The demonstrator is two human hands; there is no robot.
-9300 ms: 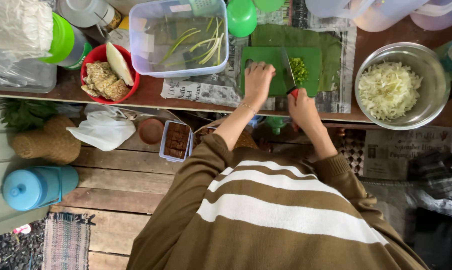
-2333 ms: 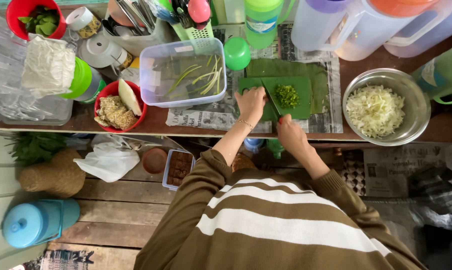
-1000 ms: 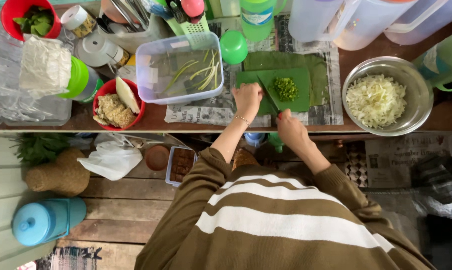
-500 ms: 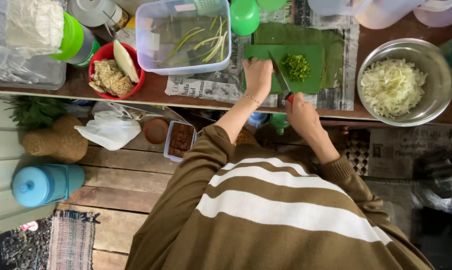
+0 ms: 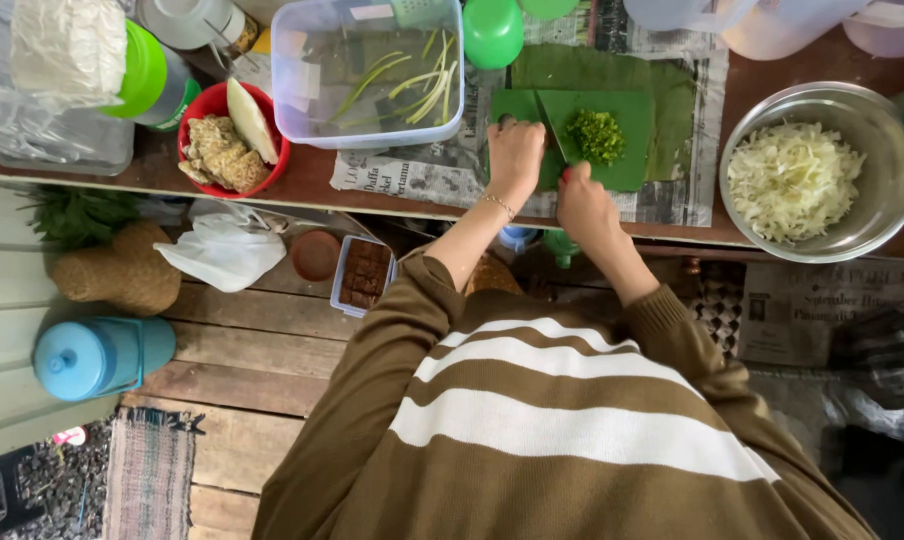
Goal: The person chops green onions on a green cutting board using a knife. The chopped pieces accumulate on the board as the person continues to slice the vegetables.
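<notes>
The long brown wooden tabletop (image 5: 762, 75), spread with newspaper, carries the work; on it lies the flat green plastic cutting board (image 5: 627, 165), set on a dark green leaf. To the right stands a round steel bowl of shredded pale cabbage (image 5: 794, 180), to the left a clear plastic tub holding long green stalks (image 5: 367, 75) and a red bowl of beige pieces (image 5: 227, 140).

Half a second ago the right hand (image 5: 584, 205) sat lower, by the tabletop's edge, with the blade pointing up the board. Now it has pushed forward — its grip closed around the red handle of the thin steel kitchen knife (image 5: 554, 128), whose blade slants up-left beside the heap. The left hand (image 5: 517, 155) stays curled on the board's left part, fingers folded down; what it pins under them cannot be told.

The small heap of finely chopped green pieces (image 5: 596, 135) sits near the board's middle, just right of the blade — chopping looks well along, the pile much as it was.
</notes>
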